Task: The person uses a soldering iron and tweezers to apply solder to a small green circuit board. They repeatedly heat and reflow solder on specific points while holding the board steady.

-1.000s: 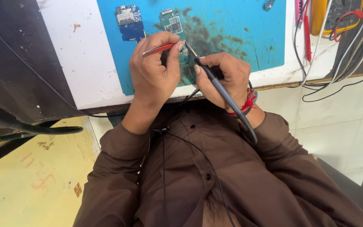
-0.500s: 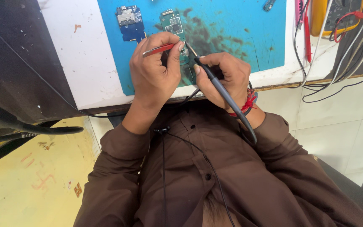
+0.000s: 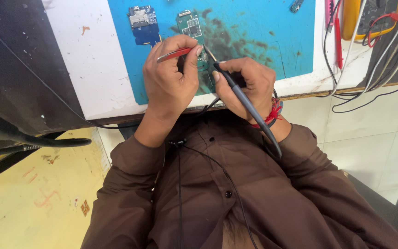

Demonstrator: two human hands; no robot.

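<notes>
Two hands at frame centre: left hand [image 3: 169, 83] pinches red tweezers [image 3: 175, 54]; right hand [image 3: 245, 85] grips grey iron [image 3: 245, 103], tip on green board [image 3: 190, 28]. Blue board [image 3: 143, 24] upper left; cables [image 3: 369, 55] upper right; mat [image 3: 263, 41] beneath.

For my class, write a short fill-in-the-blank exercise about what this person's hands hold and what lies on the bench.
1. The left hand pinches tweezers with a ____ grip.
2. The right hand holds a dark soldering iron like a ____.
3. The green circuit board lies on a ____ work mat.
4. A second, ____ circuit board lies to the left of the green one.

Missing words: red; pen; blue; blue
</notes>
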